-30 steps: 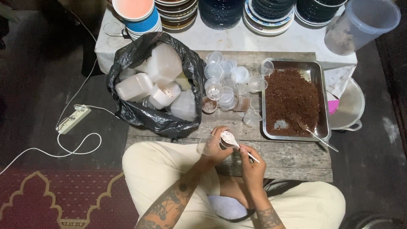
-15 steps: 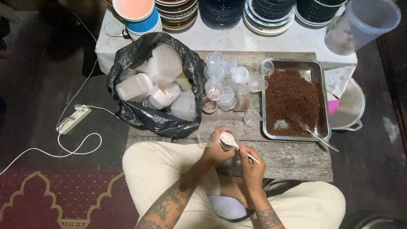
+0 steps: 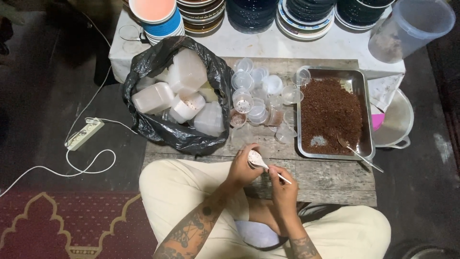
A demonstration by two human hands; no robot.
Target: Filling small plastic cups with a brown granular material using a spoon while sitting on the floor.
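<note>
I sit cross-legged before a low wooden table. My left hand is wrapped around a small clear plastic cup that its fingers mostly hide. My right hand grips the handle of a white spoon, whose bowl carries a little brown crumb over the cup. Further ahead stand several small clear cups, some holding brown crumb. To the right a metal tray is filled with brown crumbly matter, with a metal spoon resting at its near edge.
A black bag holding white plastic containers sits at the table's left. Stacked bowls and plates line a white shelf behind, with a large clear tub at right. A metal pot, a power strip and white cord lie on the floor.
None of the objects has shifted. Both hands stay at the cup, with the spoon still over it.
</note>
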